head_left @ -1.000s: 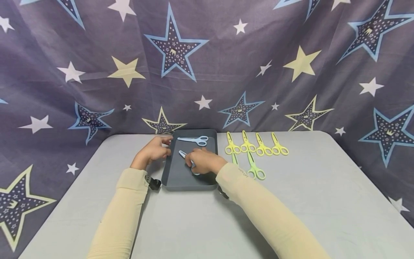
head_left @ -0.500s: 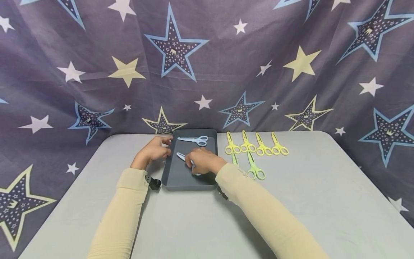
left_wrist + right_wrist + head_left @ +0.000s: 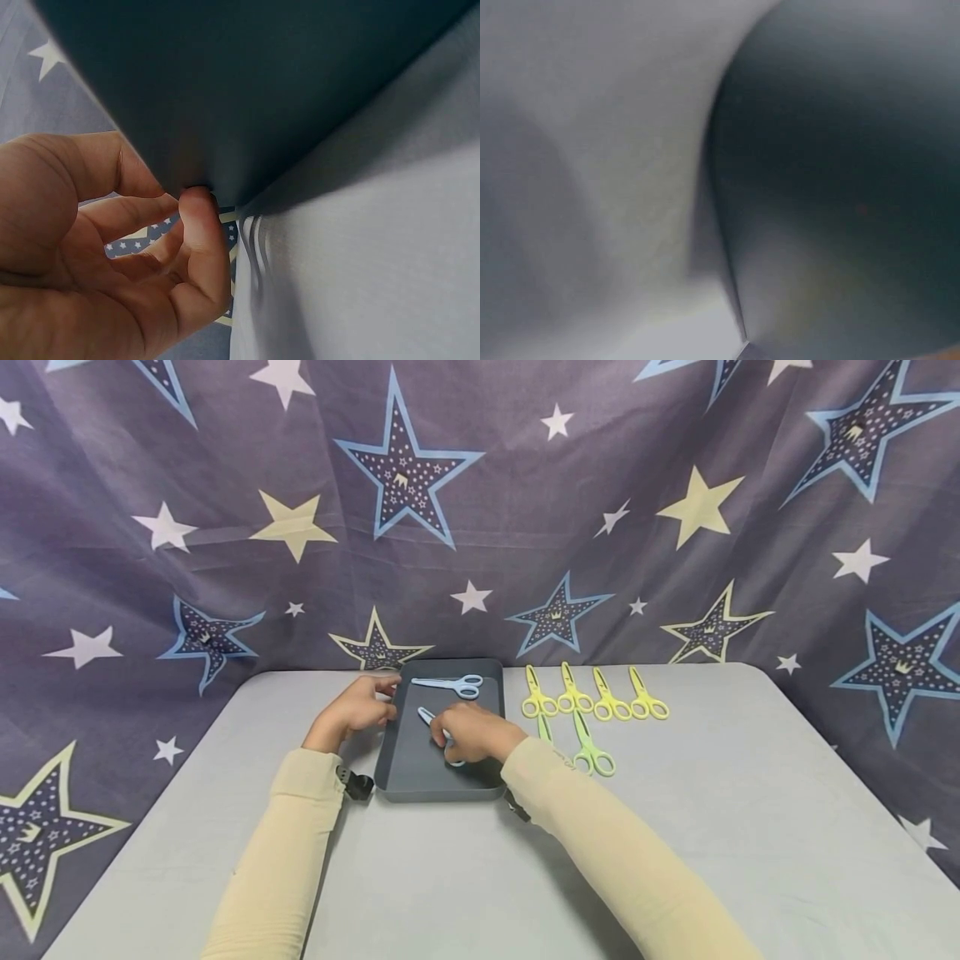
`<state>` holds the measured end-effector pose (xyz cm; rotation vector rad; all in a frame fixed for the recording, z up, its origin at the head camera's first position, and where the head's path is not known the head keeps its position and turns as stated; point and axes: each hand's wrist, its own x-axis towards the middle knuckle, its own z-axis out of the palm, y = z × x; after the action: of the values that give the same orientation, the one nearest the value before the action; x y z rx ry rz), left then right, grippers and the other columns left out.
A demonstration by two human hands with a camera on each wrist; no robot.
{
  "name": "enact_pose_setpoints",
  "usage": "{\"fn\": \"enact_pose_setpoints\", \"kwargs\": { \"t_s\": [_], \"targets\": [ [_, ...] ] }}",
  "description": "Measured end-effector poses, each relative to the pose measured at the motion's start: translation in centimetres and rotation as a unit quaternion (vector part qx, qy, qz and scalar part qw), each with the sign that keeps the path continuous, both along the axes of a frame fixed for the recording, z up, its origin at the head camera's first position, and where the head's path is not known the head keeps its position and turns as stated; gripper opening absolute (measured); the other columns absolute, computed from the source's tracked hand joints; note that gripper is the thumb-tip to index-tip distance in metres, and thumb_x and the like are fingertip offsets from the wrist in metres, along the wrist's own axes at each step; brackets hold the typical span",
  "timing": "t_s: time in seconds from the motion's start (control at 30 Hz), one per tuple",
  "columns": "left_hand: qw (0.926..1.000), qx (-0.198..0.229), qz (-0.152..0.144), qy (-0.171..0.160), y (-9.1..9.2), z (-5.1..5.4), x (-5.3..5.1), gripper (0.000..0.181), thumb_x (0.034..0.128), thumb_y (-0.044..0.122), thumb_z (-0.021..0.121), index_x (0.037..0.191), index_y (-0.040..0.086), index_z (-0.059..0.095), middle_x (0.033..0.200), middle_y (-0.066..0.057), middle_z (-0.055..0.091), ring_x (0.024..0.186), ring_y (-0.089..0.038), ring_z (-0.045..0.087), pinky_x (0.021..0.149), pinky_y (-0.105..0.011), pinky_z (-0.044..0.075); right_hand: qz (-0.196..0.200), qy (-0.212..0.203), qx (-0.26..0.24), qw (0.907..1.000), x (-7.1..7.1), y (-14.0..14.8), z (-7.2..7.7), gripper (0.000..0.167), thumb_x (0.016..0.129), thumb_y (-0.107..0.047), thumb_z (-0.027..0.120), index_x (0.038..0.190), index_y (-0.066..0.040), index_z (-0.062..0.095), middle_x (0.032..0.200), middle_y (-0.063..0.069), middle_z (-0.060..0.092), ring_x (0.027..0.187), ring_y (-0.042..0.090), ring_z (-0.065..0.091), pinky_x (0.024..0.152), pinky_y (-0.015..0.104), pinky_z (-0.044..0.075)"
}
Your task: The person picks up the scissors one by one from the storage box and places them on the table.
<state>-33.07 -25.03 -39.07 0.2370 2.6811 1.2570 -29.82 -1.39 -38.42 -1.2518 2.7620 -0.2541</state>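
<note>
A dark grey tray stands on the table, its outer wall large in the left wrist view. My left hand holds the tray's left rim; there, the thumb lies against the wall and a finger reaches over the edge. Inside the tray, my right hand grips light blue scissors near the handles, blades pointing far left, handles mostly covered by the fingers. Other light blue scissors lie beyond it at the tray's far end, handles to the right. The right wrist view is blurred and mostly filled by tray wall.
Several yellow scissors lie in a row right of the tray, blades away from me. Nearer, two green scissors lie below them, one partly behind the right sleeve. A star-patterned curtain hangs behind the table.
The blades of the gripped scissors swing slightly left and nearer, then back right and away. The left hand and the tray stay where they were.
</note>
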Motion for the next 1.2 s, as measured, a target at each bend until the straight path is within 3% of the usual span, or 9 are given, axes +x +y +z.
{"fn": "enact_pose_setpoints", "kwargs": {
  "t_s": [0.2,0.6,0.97,1.2],
  "targets": [
    [1.0,0.003,-0.001,-0.001,0.1,0.0,-0.1,0.081,0.0752,-0.006,0.058,0.154,-0.005,0.04,0.138,-0.032,0.053,0.066,-0.012,0.054,0.058,-0.023,0.047,0.003,0.015,0.007,0.9999,0.1,0.2,-0.1,0.015,0.082,-0.01,0.075,0.094,-0.017,0.07,0.095,-0.002,0.066,0.089,0.016,0.058,0.082,0.033,0.05],
    [1.0,0.002,0.002,0.0,0.0,0.1,-0.2,0.081,0.0755,-0.006,0.058,0.154,-0.004,0.04,0.139,-0.032,0.053,0.074,-0.014,0.058,0.061,-0.024,0.049,-0.003,0.027,0.014,0.9995,0.4,0.6,0.7,0.017,0.085,-0.013,0.075,0.101,-0.017,0.071,0.103,0.001,0.066,0.098,0.02,0.059,0.086,0.037,0.05],
    [1.0,0.001,0.0,0.002,0.0,-0.2,-0.2,0.081,0.0755,-0.006,0.058,0.154,-0.004,0.04,0.138,-0.032,0.054,0.068,-0.012,0.057,0.059,-0.023,0.049,-0.021,0.045,0.02,0.9986,0.9,1.0,2.1,0.018,0.087,-0.016,0.074,0.104,-0.019,0.069,0.103,0.003,0.063,0.095,0.025,0.058,0.084,0.04,0.051],
    [0.9999,0.013,-0.004,0.003,0.0,-0.2,-0.1,0.08,0.0756,-0.008,0.057,0.154,-0.005,0.039,0.138,-0.034,0.053,0.061,-0.009,0.053,0.057,-0.021,0.047,-0.046,0.051,0.008,0.9976,1.5,2.1,3.3,0.022,0.086,-0.014,0.073,0.107,-0.019,0.069,0.106,0.007,0.059,0.093,0.029,0.053,0.075,0.042,0.051]
  ]
}}
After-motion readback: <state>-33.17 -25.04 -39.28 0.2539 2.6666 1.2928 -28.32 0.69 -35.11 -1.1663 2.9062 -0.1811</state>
